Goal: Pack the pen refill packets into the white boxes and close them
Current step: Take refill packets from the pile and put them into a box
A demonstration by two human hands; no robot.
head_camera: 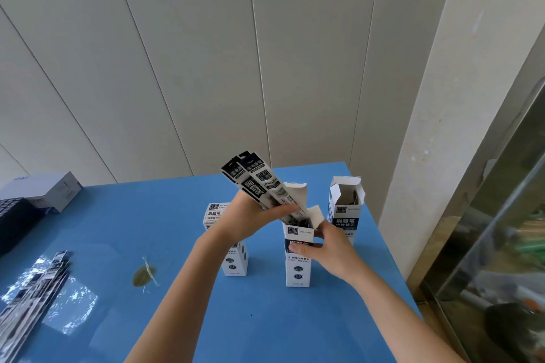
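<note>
Three tall white boxes stand upright on the blue table. My left hand grips a bundle of black-and-white pen refill packets, tilted, with their lower ends inside the open top of the middle box. My right hand holds that box near its top, thumb across the front, fingers by a side flap. The right box stands open with packets inside. The left box stands partly hidden behind my left wrist; its top looks closed.
A pile of loose refill packets in shiny wrap lies at the table's left front. A grey-white carton and a dark keyboard sit at the far left. A brownish stain marks the table. A glass tank stands on the right.
</note>
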